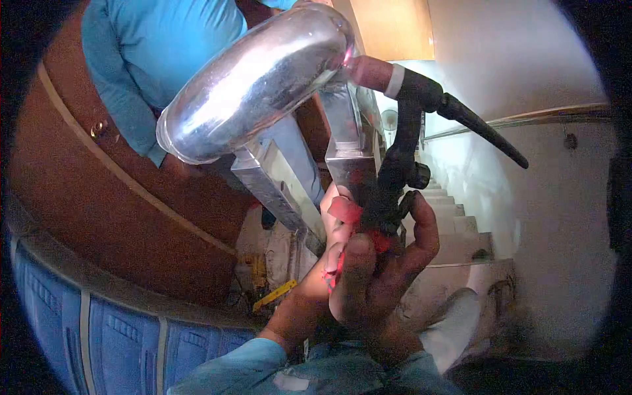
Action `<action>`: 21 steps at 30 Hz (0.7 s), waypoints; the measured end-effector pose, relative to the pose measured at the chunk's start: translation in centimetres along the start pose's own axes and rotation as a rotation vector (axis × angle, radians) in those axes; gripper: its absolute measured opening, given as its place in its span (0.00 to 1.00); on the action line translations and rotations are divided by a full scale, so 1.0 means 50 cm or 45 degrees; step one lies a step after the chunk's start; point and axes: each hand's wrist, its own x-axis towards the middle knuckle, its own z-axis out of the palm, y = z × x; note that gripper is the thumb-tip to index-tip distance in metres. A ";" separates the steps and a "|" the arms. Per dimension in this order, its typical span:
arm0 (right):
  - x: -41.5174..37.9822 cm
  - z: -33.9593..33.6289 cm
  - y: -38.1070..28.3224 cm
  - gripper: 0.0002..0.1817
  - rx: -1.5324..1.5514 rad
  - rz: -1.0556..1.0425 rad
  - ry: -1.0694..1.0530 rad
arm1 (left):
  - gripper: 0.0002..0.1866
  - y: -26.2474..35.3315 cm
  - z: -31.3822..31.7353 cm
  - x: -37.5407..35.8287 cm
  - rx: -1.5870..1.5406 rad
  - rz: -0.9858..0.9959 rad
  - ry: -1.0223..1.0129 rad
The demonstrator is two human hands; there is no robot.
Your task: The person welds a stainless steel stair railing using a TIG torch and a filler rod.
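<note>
A black welding torch [398, 151] with a pink cup stands upright in my right hand [388, 263], whose fingers wrap round its handle. The cup points left at the end of a shiny curved metal pipe [257, 82], and a small pink glow shows where they meet. Behind the torch handle, my left hand [334, 230] is closed beside a square metal post [349, 168]; red material shows between the hands. What my left hand grips is partly hidden. A second metal post [273, 191] supports the pipe further left.
Another person in a blue shirt [178, 52] stands behind the pipe at the upper left. Stairs [454, 217] descend behind the torch, with a handrail [526, 118] on the right wall. A yellow level [274, 295] lies low at centre left, near blue panels [122, 336].
</note>
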 end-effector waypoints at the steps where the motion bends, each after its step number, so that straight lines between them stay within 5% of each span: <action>1: 0.000 0.003 0.000 0.39 -0.002 -0.007 0.015 | 0.23 0.006 -0.006 0.003 0.013 -0.005 0.007; 17: 0.003 -0.005 -0.024 0.40 0.094 0.237 -0.021 | 0.25 0.019 -0.003 -0.014 0.092 -0.027 0.078; 21: -0.019 0.023 0.016 0.41 0.074 0.165 0.163 | 0.26 0.017 -0.007 -0.012 0.093 -0.022 0.109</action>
